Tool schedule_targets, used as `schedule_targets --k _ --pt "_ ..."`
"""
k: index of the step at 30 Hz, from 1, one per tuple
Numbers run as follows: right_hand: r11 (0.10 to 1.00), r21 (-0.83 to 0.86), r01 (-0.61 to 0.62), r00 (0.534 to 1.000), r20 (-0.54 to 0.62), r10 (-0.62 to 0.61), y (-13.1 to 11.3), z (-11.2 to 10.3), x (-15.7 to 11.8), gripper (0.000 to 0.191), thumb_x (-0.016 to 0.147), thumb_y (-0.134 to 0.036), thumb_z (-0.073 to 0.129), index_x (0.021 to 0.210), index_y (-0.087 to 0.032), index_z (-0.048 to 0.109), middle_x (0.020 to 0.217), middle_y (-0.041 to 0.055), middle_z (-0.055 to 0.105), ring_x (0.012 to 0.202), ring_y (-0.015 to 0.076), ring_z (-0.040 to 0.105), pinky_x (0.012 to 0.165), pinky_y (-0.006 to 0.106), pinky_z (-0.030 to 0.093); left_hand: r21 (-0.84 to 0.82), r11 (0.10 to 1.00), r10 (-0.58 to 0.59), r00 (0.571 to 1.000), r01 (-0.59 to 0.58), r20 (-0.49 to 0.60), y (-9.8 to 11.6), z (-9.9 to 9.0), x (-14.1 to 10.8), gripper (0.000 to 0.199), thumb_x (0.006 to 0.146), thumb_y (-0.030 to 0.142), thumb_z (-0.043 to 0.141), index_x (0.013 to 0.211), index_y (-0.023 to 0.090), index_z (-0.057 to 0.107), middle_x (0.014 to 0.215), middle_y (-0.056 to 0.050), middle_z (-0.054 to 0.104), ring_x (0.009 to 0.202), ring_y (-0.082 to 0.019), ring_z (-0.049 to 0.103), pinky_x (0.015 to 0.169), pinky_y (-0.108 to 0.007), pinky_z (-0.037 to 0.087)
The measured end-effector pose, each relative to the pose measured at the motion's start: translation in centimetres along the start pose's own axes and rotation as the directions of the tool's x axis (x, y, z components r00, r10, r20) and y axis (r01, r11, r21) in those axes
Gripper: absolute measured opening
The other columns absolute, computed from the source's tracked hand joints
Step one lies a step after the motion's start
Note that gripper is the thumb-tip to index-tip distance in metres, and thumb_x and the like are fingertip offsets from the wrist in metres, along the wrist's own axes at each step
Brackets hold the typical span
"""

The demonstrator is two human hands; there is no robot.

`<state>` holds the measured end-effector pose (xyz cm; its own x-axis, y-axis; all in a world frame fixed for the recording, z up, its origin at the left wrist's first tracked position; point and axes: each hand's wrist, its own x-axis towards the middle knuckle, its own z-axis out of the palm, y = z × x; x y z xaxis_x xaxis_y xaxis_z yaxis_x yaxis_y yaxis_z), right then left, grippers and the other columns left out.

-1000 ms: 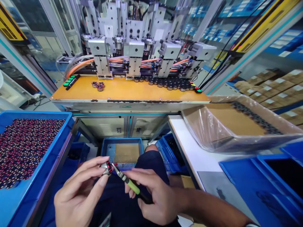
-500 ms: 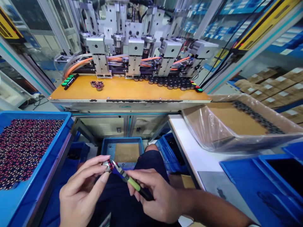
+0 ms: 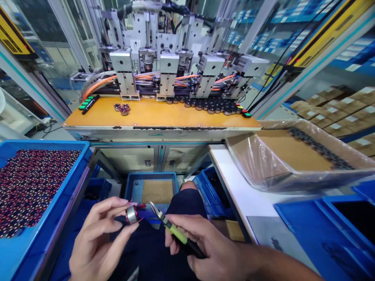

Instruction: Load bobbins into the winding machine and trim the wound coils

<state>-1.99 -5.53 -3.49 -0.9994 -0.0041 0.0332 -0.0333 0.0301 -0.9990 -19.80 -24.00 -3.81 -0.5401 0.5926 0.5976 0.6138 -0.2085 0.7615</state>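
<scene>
Between the thumb and fingers of my left hand is a small motor stator, a silvery ring with red windings and a thin red wire end at its right side. My right hand is wrapped round a pair of cutting pliers with green and black handles. The plier jaws point up and left, a short gap away from the stator. Whether the jaw tips are slightly apart is hard to see.
A blue bin of stators stands at the left. Several stators and dark round parts sit on the orange machine table. At the right is a plastic-lined box. A blue tray lies below.
The pliers have drawn back to the right, away from the stator. My left hand has turned the stator, so its silvery side shows more.
</scene>
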Motion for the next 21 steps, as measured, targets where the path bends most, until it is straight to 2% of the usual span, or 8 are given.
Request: schedule_targets --k 4,7,11,21 --pt "0.999 0.049 0.01 0.999 0.042 -0.012 -0.67 -0.1 -0.08 0.047 0.082 -0.024 0.065 0.128 -0.018 0.059 0.106 0.0101 0.06 0.094 0.0158 0.061 0.085 0.031 0.053 -0.111 0.992 -0.054 0.998 0.052 -0.016 -0.17 -0.01 -0.2 0.059 0.07 -0.014 0.069 0.108 0.027 0.053 0.114 0.001 0.071 0.102 -0.017 0.073 0.091 -0.032 0.063" --pt "0.999 0.05 -0.004 0.999 0.046 0.002 -0.72 0.16 0.13 0.047 0.081 -0.024 0.066 0.128 -0.018 0.059 0.106 0.0099 0.061 0.094 0.016 0.061 0.087 0.032 0.053 -0.121 0.992 -0.032 0.999 0.03 -0.015 0.05 0.23 -0.13 0.059 0.07 -0.016 0.067 0.109 0.026 0.053 0.113 0.001 0.074 0.103 -0.02 0.074 0.094 -0.036 0.063" --pt "0.999 0.045 0.003 0.997 0.071 -0.006 -0.72 0.36 0.51 0.048 0.081 -0.023 0.067 0.129 -0.018 0.059 0.105 0.0091 0.061 0.092 0.0156 0.061 0.089 0.033 0.053 -0.14 0.99 -0.017 1.0 0.019 0.011 0.38 0.41 -0.08 0.061 0.07 -0.018 0.065 0.111 0.026 0.052 0.115 0.001 0.075 0.104 -0.019 0.074 0.094 -0.033 0.063" --pt "0.998 0.056 0.006 0.991 0.136 -0.013 -0.68 0.7 0.85 0.049 0.085 -0.027 0.066 0.131 -0.016 0.056 0.102 0.0091 0.06 0.09 0.0156 0.06 0.089 0.035 0.052 -0.088 0.992 0.089 0.995 -0.086 0.032 0.27 -0.19 -0.87 0.06 0.069 -0.021 0.063 0.113 0.019 0.052 0.119 -0.003 0.073 0.11 -0.022 0.071 0.098 -0.038 0.061"
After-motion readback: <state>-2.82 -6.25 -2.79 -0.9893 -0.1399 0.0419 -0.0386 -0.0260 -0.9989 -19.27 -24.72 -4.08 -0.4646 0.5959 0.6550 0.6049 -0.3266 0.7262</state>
